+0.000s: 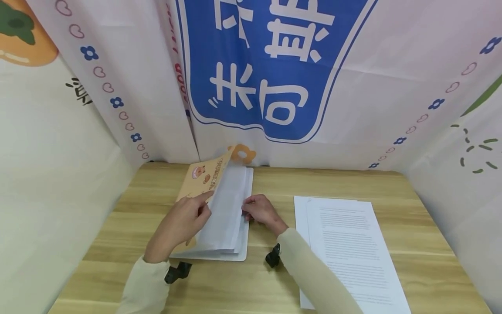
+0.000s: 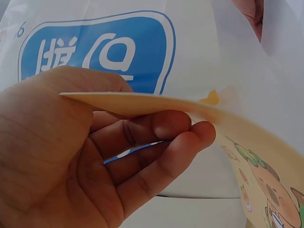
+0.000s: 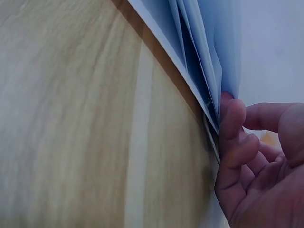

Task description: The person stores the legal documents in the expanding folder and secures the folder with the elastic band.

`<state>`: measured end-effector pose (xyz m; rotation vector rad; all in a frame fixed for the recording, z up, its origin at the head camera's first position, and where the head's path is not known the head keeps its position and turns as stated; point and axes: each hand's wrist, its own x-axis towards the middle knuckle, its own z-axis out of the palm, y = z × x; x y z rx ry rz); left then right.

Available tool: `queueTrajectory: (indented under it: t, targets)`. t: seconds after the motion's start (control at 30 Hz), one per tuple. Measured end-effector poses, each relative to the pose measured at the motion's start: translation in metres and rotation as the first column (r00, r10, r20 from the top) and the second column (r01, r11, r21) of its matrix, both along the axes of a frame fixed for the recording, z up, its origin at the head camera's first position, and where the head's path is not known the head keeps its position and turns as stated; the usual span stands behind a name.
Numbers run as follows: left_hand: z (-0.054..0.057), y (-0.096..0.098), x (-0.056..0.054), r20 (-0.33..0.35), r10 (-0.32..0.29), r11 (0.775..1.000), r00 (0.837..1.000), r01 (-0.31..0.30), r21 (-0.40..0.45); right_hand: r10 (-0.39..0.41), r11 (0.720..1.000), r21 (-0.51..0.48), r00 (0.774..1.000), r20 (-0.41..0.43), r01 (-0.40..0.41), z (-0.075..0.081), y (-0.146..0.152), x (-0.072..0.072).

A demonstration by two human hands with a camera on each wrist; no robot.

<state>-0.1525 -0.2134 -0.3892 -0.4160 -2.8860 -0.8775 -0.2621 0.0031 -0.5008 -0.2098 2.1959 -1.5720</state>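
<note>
A folder (image 1: 248, 235) with a tan, cartoon-printed cover (image 1: 201, 174) and whitish, translucent inner pages (image 1: 225, 209) lies partly opened on the table. My left hand (image 1: 186, 218) grips the raised cover near its free edge. In the left wrist view, that cover (image 2: 142, 102) passes over the curled fingers (image 2: 166, 156) of the left hand. At the folder's right side, my right hand (image 1: 260, 210) pinches the edge of the inner pages. Several page layers (image 3: 194, 42) fan apart beside the fingertips (image 3: 235, 114) in the right wrist view.
A stack of printed paper sheets (image 1: 349, 244) lies to the right, partly under the right sleeve (image 1: 313, 270). The wooden table (image 1: 270, 183) ends at a white cloth backdrop (image 1: 372, 109) with a blue lettered panel. Cloth also hangs at both sides.
</note>
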Motion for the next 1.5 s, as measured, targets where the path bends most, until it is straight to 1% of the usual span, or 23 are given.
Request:
queueTrajectory:
  t: [0.13, 0.3, 0.5, 0.67, 0.73, 0.83, 1.0, 1.13, 1.27, 1.33, 1.37, 1.43, 1.5]
  targets:
    - [0.0, 0.001, 0.0, 0.011, 0.002, 1.0, 1.0, -0.002, 0.004, -0.007, 1.0, 0.016, 1.0, -0.002, 0.007, 0.0, 0.0, 0.0]
    - [0.0, 0.001, 0.0, 0.023, 0.003, 1.0, 1.0, -0.003, 0.011, 0.02, 1.0, -0.001, 1.0, -0.014, -0.02, 0.0, 0.001, 0.0]
    - [0.0, 0.0, -0.001, 0.007, -0.01, 1.0, 1.0, 0.01, 0.014, 0.049, 0.998, -0.038, 0.999, -0.014, -0.049, 0.003, 0.009, 0.001]
    - [-0.003, 0.0, -0.001, 0.003, -0.01, 1.0, 1.0, 0.01, 0.016, 0.062, 0.998, -0.022, 0.998, -0.027, -0.062, 0.005, 0.021, 0.005]
    - [-0.004, 0.0, 0.0, 0.002, -0.008, 1.0, 1.0, 0.008, 0.019, 0.065, 0.998, 0.0, 0.996, -0.054, -0.065, 0.006, 0.028, 0.007]
    - [-0.004, 0.0, 0.0, -0.009, -0.005, 1.0, 1.0, 0.005, 0.021, 0.072, 0.996, 0.051, 0.992, -0.107, -0.067, 0.012, 0.041, 0.01]
    - [-0.005, 0.0, 0.0, -0.027, -0.006, 1.0, 1.0, 0.006, 0.03, 0.101, 0.983, 0.175, 0.968, -0.23, -0.062, 0.021, 0.063, 0.017]
    - [-0.006, -0.002, 0.0, -0.032, -0.005, 0.999, 0.999, 0.006, 0.033, 0.112, 0.963, 0.269, 0.944, -0.31, -0.026, 0.022, 0.08, 0.023]
    - [-0.007, -0.003, -0.001, -0.028, -0.006, 0.999, 1.0, 0.007, 0.038, 0.12, 0.932, 0.362, 0.912, -0.391, 0.032, 0.028, 0.094, 0.027]
    - [-0.008, -0.003, -0.001, -0.028, -0.01, 0.999, 1.0, 0.012, 0.041, 0.13, 0.907, 0.416, 0.901, -0.415, 0.061, 0.032, 0.101, 0.03]
    - [-0.008, -0.003, -0.001, -0.03, -0.012, 0.999, 0.999, 0.013, 0.043, 0.14, 0.893, 0.446, 0.899, -0.416, 0.067, 0.034, 0.105, 0.031]
    - [-0.008, -0.004, -0.002, -0.036, -0.018, 0.999, 0.999, 0.019, 0.043, 0.165, 0.858, 0.509, 0.9, -0.403, 0.07, 0.039, 0.115, 0.035]
    - [-0.009, -0.004, -0.002, -0.042, -0.021, 0.999, 0.999, 0.023, 0.043, 0.185, 0.817, 0.573, 0.909, -0.373, 0.069, 0.044, 0.127, 0.038]
